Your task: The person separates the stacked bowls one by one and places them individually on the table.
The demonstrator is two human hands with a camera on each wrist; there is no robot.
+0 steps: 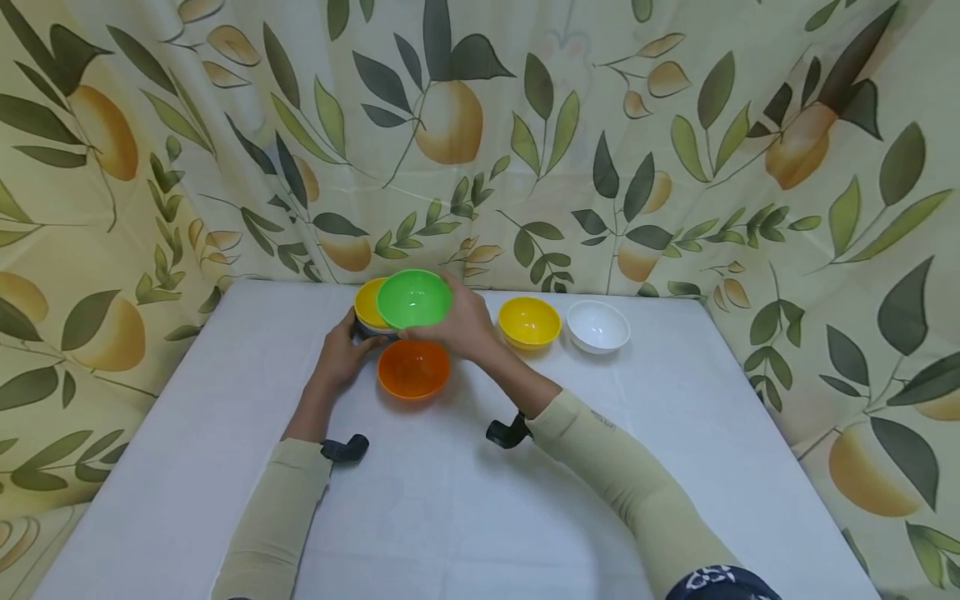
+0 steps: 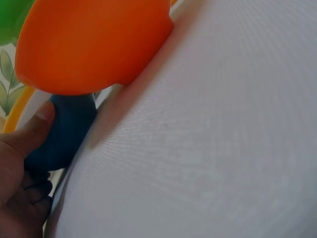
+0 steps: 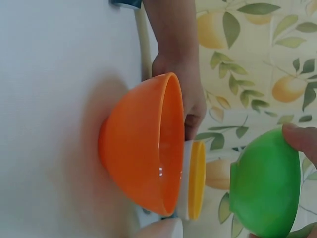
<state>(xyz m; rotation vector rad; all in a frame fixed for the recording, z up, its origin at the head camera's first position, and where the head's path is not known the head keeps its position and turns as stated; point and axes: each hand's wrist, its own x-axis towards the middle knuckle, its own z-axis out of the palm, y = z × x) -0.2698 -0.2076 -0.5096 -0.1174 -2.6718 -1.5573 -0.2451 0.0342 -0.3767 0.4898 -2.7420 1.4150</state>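
Observation:
My right hand (image 1: 468, 321) grips the green bowl (image 1: 414, 300) by its side and holds it up above the table, as the right wrist view shows. My left hand (image 1: 339, 358) is around a stack of bowls at the back left, its thumb against a dark blue bowl (image 2: 74, 131) low in the stack. On top of that stack a yellow bowl (image 1: 367, 302) shows, with a white rim (image 3: 185, 178) just under it. An orange bowl (image 1: 414, 371) stands upright on the table in front of the stack, apart from both hands in the head view.
Right of the right hand, another yellow bowl (image 1: 529, 323) and a white bowl (image 1: 598, 327) stand side by side near the back edge. A white cloth covers the table (image 1: 420, 508). Behind it hangs a curtain (image 1: 525, 167) printed with fruit and leaves.

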